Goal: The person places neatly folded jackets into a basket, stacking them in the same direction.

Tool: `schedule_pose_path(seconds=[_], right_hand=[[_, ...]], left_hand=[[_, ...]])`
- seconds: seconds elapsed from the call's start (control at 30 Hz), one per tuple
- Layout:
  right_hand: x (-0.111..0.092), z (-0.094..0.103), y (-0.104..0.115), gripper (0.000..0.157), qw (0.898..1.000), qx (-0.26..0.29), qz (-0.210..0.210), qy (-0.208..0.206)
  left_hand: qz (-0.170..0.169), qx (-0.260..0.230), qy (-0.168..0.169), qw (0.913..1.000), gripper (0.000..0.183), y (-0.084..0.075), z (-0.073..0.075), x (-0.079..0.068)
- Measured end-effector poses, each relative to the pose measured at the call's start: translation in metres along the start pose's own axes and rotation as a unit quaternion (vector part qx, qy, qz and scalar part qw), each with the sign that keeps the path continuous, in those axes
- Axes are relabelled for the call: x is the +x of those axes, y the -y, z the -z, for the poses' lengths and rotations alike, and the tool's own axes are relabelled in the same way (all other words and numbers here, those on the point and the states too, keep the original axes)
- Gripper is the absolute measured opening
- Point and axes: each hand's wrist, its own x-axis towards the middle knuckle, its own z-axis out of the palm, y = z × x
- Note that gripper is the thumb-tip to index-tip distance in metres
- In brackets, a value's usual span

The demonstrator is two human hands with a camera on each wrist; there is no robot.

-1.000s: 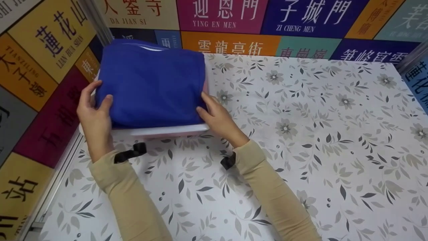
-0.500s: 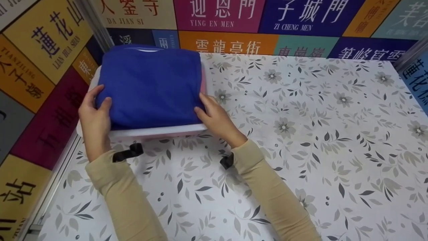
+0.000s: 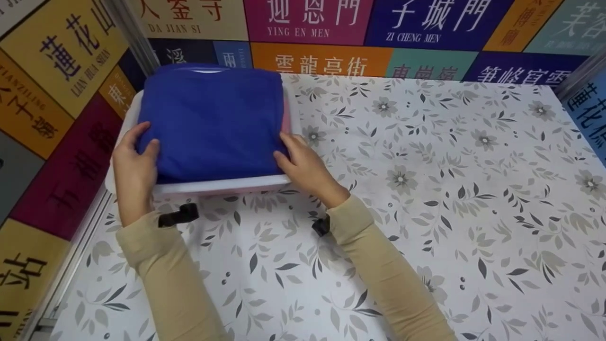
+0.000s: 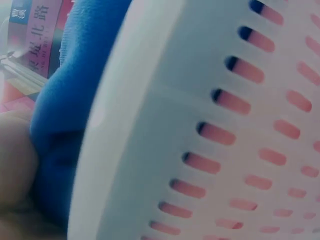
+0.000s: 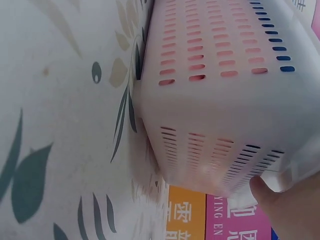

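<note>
A folded blue cloth fills a white plastic basket at the table's far left. My left hand grips the cloth's left side, over the basket's rim, its thumb on the cloth. My right hand holds the basket's right end, with thumb and index finger against the cloth's edge. In the right wrist view a finger lies outside the slotted end wall. Pink material shows beside the cloth and through the slots. The other fingertips are hidden.
Leaf-and-flower patterned sheeting covers the table, which stretches to the right. Colourful panels with large characters stand along the back, and more panels line the left side, close to the basket.
The far edge of the blue cloth has come down slightly, and more of the basket's left rim now shows. Both hands keep their hold, with little movement.
</note>
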Motion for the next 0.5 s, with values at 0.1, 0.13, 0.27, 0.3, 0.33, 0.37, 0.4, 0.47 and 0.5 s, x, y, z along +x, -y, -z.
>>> schedule_pose_path(seconds=[0.1, 0.13, 0.27, 0.3, 0.33, 0.37, 0.4, 0.47, 0.5], right_hand=[[0.0012, 0.0015, 0.0009, 0.052, 1.000, -0.024, 0.010, 0.003], [0.0014, 0.0020, 0.0013, 0.051, 0.999, -0.030, 0.014, 0.005], [0.0021, 0.0032, 0.0015, 0.049, 0.998, -0.053, 0.024, 0.007], [0.0022, 0.0034, 0.0014, 0.049, 0.998, -0.057, 0.026, 0.007], [0.0020, 0.0035, 0.0016, 0.049, 0.998, -0.060, 0.027, 0.006], [0.0018, 0.0034, 0.0014, 0.049, 0.998, -0.062, 0.029, 0.006], [0.0014, 0.0034, 0.0013, 0.049, 0.997, -0.064, 0.031, 0.005], [0.0008, 0.0034, 0.0008, 0.048, 0.997, -0.066, 0.032, 0.005], [0.0004, 0.0035, 0.0003, 0.048, 0.997, -0.068, 0.033, 0.005]], left_hand=[[0.002, 0.021, 0.005, 0.9998, 0.042, -0.0012, -0.0004, 0.0000], [0.004, 0.026, 0.008, 0.9996, 0.042, -0.0014, -0.0005, 0.0000], [0.014, 0.046, 0.025, 0.9985, 0.044, -0.0027, -0.0017, 0.0005], [0.015, 0.051, 0.031, 0.9981, 0.044, -0.0033, -0.0020, 0.0008], [0.018, 0.057, 0.038, 0.9975, 0.045, -0.0036, -0.0021, 0.0003], [0.018, 0.064, 0.044, 0.9968, 0.045, -0.0038, -0.0021, -0.0002], [0.016, 0.072, 0.050, 0.9960, 0.046, -0.0041, -0.0018, -0.0008], [0.011, 0.089, 0.062, 0.9940, 0.046, -0.0044, -0.0007, -0.0023], [0.009, 0.095, 0.067, 0.9931, 0.047, -0.0046, -0.0001, -0.0032]])
